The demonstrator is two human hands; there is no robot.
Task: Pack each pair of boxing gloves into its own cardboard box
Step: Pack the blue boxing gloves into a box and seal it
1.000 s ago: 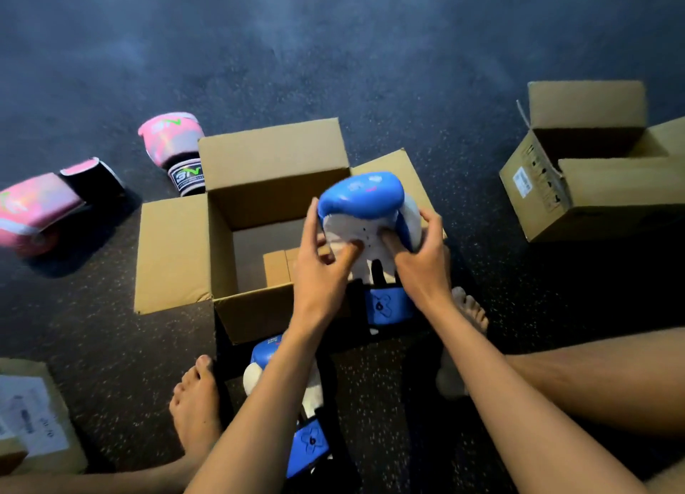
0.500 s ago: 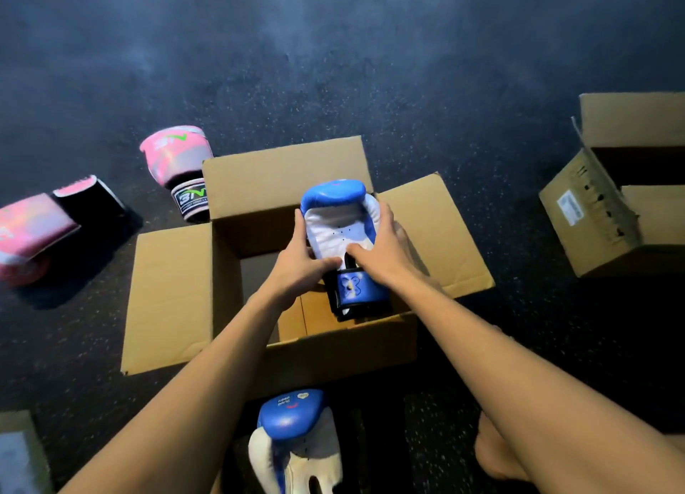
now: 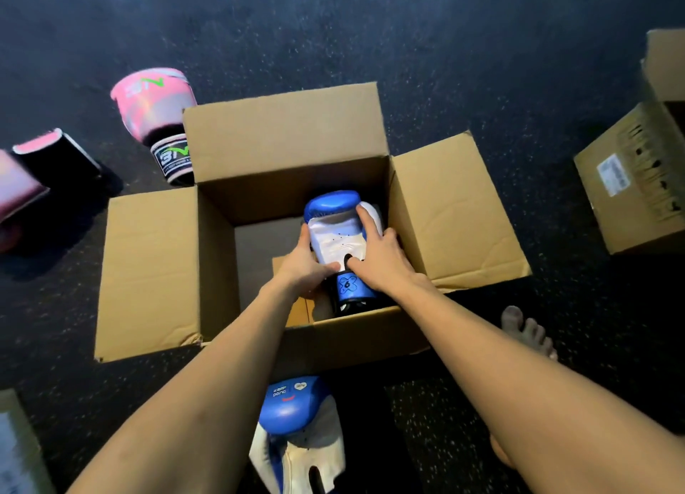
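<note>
A blue and white boxing glove [image 3: 335, 226] sits low inside the open cardboard box [image 3: 155, 271] in the middle of the floor, against its right wall. My left hand [image 3: 305, 265] grips its left side and my right hand [image 3: 381, 250] grips its right side and top. The second blue and white glove [image 3: 296, 419] lies on the floor just in front of the box, between my forearms. Two pink gloves lie to the left: one [image 3: 154, 104] behind the box's back left corner, the other [image 3: 22, 193] at the left edge.
Another open cardboard box [image 3: 626, 182] stands at the right edge. A box with a paper label [image 3: 15, 445] shows at the bottom left corner. My bare foot [image 3: 526, 330] rests on the dark speckled floor right of the middle box.
Both hands have lowered the blue glove from above the box rim down into the box. The view has shifted closer over the box.
</note>
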